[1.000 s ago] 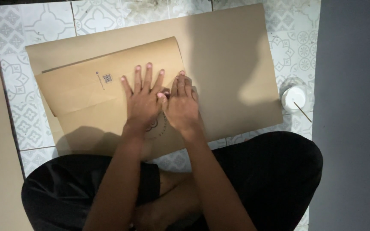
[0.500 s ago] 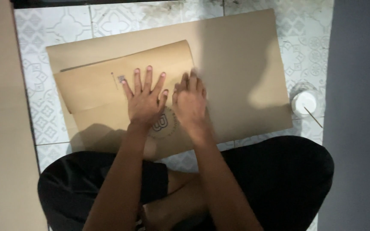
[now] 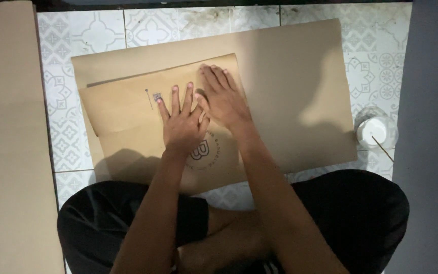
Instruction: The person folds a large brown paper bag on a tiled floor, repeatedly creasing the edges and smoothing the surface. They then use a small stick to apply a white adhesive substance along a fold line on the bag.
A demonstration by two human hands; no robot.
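Both hands lie flat, grasping nothing: left hand [image 3: 182, 127] and right hand [image 3: 224, 99] press the folded flap [image 3: 128, 109] of the brown paper [image 3: 290, 86], centre frame, on the tiled floor [image 3: 97, 30]. Uneven pressure could skew the crease, I judge.

Patterned tile floor [image 3: 102, 30]. Tan sheet stack [image 3: 6, 127] at left. Small white cup [image 3: 373, 131], thin stick [image 3: 384, 149] beside.
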